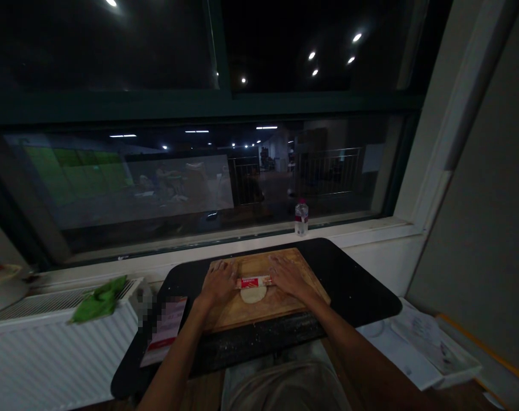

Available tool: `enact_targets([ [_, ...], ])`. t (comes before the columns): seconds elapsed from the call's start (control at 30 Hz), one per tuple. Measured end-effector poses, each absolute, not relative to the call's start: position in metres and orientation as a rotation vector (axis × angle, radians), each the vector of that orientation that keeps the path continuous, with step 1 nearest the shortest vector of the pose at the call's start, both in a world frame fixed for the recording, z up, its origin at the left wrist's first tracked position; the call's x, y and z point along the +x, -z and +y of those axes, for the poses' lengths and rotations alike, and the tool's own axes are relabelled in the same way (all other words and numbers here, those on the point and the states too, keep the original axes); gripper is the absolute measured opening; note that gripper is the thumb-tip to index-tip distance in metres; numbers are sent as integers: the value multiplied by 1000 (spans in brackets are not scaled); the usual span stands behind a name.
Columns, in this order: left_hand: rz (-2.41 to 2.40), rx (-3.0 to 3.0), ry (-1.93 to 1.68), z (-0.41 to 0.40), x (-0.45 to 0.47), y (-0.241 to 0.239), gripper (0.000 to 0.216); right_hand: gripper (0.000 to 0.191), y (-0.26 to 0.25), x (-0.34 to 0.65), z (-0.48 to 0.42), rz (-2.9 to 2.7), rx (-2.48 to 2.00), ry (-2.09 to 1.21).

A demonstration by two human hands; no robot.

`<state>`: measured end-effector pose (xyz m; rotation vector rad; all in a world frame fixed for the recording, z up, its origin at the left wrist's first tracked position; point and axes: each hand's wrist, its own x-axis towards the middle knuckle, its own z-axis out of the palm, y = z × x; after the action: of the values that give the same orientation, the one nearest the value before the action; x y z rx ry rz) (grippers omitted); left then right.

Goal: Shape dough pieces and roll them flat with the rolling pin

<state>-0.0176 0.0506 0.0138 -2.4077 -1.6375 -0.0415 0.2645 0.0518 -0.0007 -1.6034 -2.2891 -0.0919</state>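
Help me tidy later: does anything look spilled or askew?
White powder dusts the black table's front edge, below the wooden board. A leaflet lies askew by the table's left edge, and a green cloth lies crumpled on the radiator.

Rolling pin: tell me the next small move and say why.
Probably roll the rolling pin toward the body, over the dough. The left hand and right hand lie flat on its ends, and most of the dough shows on its near side, on the board.
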Motion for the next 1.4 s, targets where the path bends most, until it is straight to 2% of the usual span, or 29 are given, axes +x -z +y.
enact_targets([
  [0.13,-1675,-2386,64,40,-19,-12,57,51,-1,260,39,-2263,-1540,250],
  [0.5,-1550,-2329,176,2,-19,-4,51,41,-13,251,-2,-2180,-1696,180],
  [0.87,-1763,-2308,321,-19,-12,-2,49,55,-11,251,-32,-2171,-1659,143],
  [1.4,-1782,-2275,451,-24,-12,11,52,59,2,251,-50,-2140,-1646,172],
])
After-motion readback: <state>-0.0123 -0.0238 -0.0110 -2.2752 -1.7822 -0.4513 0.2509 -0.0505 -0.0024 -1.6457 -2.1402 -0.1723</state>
